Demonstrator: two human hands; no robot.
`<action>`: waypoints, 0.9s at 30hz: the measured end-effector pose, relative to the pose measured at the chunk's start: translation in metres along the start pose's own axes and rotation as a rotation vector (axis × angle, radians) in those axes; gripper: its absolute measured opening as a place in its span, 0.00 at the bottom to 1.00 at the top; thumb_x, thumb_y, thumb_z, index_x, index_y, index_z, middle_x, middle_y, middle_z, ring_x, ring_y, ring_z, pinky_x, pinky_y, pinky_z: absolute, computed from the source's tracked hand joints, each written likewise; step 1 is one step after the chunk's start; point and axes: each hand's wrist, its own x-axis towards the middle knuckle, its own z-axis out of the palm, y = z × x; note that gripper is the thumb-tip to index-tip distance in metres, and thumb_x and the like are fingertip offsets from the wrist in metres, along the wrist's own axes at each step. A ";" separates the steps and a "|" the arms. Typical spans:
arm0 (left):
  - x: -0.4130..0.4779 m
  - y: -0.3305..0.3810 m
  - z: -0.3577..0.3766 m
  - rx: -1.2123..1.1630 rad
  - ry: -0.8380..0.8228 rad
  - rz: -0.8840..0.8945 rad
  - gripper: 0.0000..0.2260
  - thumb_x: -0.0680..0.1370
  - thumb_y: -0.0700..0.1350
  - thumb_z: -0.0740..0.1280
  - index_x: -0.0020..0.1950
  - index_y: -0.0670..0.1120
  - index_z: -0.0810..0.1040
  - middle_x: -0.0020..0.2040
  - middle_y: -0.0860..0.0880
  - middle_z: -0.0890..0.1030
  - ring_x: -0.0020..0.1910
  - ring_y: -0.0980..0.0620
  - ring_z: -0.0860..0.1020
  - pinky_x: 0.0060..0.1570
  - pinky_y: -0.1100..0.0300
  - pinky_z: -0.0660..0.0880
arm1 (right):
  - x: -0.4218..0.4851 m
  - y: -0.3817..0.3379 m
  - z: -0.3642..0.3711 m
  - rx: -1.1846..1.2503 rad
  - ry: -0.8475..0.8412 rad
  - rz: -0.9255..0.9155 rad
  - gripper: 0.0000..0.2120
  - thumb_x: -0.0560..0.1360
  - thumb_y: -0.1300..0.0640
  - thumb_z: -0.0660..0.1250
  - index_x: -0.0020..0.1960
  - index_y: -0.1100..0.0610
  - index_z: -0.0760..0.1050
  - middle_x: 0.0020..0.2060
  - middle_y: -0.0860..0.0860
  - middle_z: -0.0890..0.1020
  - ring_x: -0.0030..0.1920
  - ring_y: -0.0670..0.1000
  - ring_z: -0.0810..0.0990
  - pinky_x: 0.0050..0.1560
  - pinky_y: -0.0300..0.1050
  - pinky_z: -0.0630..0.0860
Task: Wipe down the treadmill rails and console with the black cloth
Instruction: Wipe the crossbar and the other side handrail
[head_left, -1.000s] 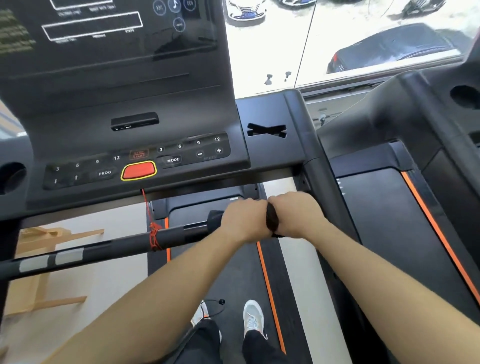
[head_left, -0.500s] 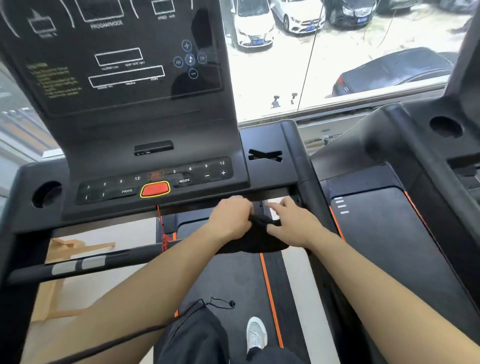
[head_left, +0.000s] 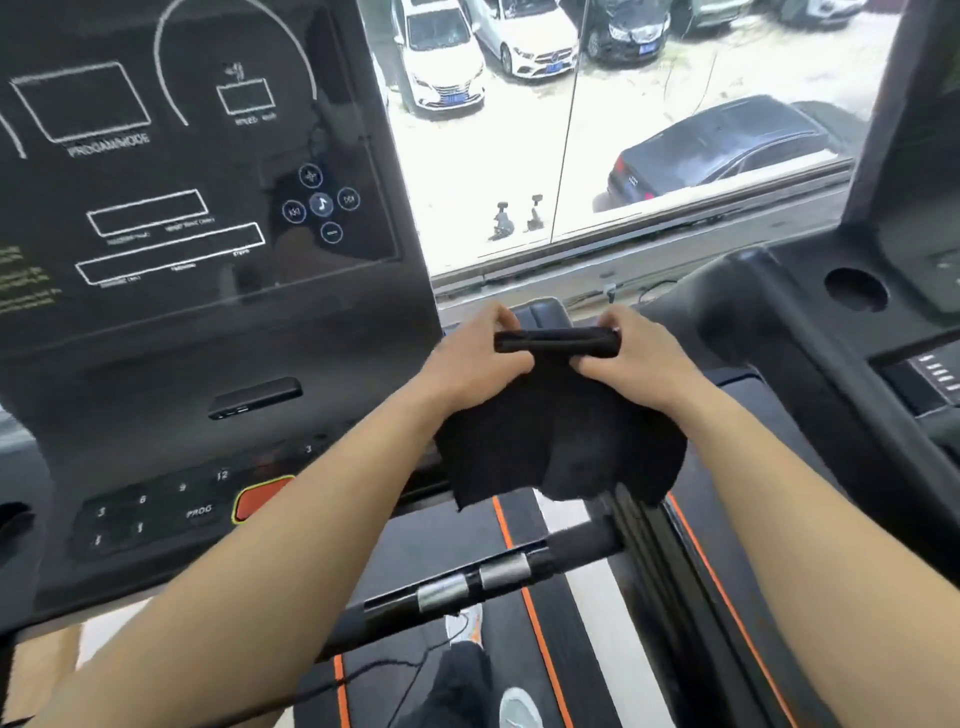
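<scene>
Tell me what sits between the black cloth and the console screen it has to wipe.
Nothing visible. Both the left hand and right hand hold the black cloth up in open air, just right of the console; no object lies between cloth and screen.

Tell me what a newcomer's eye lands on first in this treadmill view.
First, the two bare hands at centre, left hand and right hand, holding a black cloth stretched between them, its top edge rolled and the rest hanging. To the left stands the tall dark console with white outlines, and the red stop button glows below it. Behind, a bright window shows parked cars.
</scene>
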 end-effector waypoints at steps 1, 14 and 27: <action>0.012 0.000 0.002 0.204 0.102 0.002 0.14 0.74 0.50 0.68 0.58 0.55 0.71 0.58 0.51 0.75 0.56 0.48 0.75 0.52 0.54 0.73 | 0.013 0.000 0.001 -0.105 0.034 0.020 0.19 0.72 0.45 0.72 0.59 0.50 0.72 0.52 0.50 0.80 0.52 0.54 0.78 0.49 0.50 0.76; 0.105 -0.041 0.099 0.534 0.276 0.056 0.25 0.85 0.53 0.47 0.80 0.46 0.58 0.81 0.46 0.56 0.80 0.47 0.54 0.76 0.49 0.52 | 0.099 0.021 0.092 -0.006 0.059 0.198 0.26 0.83 0.44 0.51 0.78 0.52 0.55 0.67 0.62 0.73 0.61 0.67 0.75 0.58 0.58 0.71; 0.112 -0.046 0.088 0.553 0.292 0.079 0.24 0.82 0.56 0.50 0.75 0.48 0.67 0.71 0.48 0.73 0.69 0.44 0.69 0.70 0.47 0.62 | 0.093 0.018 0.094 -0.099 0.114 0.170 0.25 0.84 0.45 0.50 0.79 0.49 0.54 0.68 0.59 0.73 0.61 0.65 0.76 0.57 0.58 0.71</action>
